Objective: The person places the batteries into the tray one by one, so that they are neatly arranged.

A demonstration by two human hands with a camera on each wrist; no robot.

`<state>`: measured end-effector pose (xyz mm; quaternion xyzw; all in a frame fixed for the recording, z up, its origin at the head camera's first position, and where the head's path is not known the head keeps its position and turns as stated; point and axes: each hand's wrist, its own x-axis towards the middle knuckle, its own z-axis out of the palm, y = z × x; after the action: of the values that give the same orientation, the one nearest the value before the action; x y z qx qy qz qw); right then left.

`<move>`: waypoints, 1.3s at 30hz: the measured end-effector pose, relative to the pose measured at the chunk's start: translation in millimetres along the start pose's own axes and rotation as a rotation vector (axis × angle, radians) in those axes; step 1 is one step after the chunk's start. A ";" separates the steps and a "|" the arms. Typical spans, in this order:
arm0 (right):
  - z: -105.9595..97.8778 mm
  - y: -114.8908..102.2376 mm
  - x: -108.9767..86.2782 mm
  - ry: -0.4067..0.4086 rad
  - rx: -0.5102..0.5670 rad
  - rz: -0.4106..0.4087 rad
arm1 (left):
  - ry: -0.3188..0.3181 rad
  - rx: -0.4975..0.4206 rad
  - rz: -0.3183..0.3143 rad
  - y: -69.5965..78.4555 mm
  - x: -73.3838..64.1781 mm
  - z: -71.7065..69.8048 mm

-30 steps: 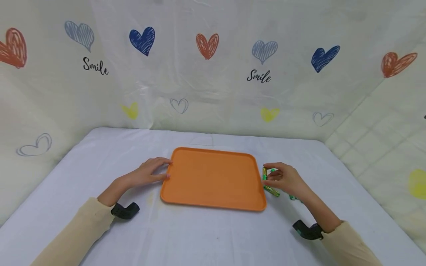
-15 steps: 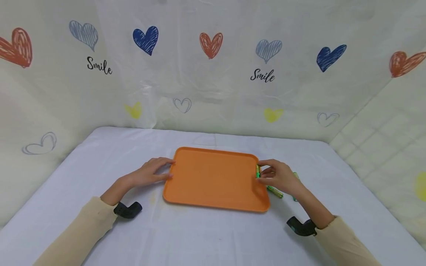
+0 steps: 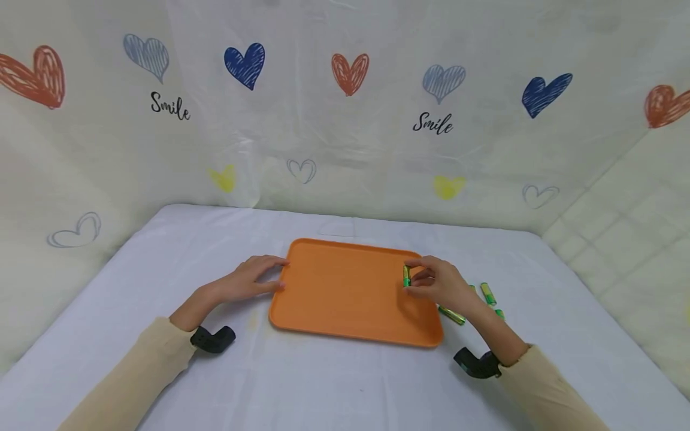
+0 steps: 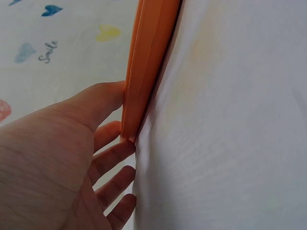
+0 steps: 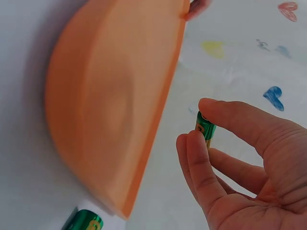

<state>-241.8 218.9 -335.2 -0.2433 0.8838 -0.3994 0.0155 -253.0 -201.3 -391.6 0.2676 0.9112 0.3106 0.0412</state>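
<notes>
Table (image 3: 334, 389) carried the orange tray (image 3: 345, 293). Left grip (image 3: 242, 281), thumb and fingers spread apart, touched the tray's left edge. Right grip (image 3: 439, 284) pinched an upright green battery (image 3: 406, 276) above the tray's right side; loose batteries (image 3: 451, 315) lay right of the tray.

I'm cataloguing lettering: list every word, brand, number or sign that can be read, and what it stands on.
"Smile": left black word on the backdrop, head view.
"Smile": right black word on the backdrop, head view.
"Smile": backdrop, left wrist view, likely a repeat.
Backdrop, right wrist view: blurred lettering.
Battery in the right hand: gold marking, unreadable.
Loose battery, right wrist view: gold mark, unreadable.
Batteries beside the tray, head view: too small to read.
</notes>
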 end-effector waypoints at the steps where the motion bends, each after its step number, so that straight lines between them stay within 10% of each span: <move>1: 0.8 -2.0 1.5 -0.002 -0.008 -0.004 | 0.001 -0.001 0.000 0.1 -0.3 -0.3; 39: 34.8 -17.6 41.7 -0.082 0.018 -0.035 | -0.003 0.014 0.004 -0.5 -3.8 -2.0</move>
<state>-263.5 166.3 -339.4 -0.2749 0.8743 -0.3973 0.0471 -250.4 -204.7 -390.6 0.2703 0.9127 0.3039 0.0402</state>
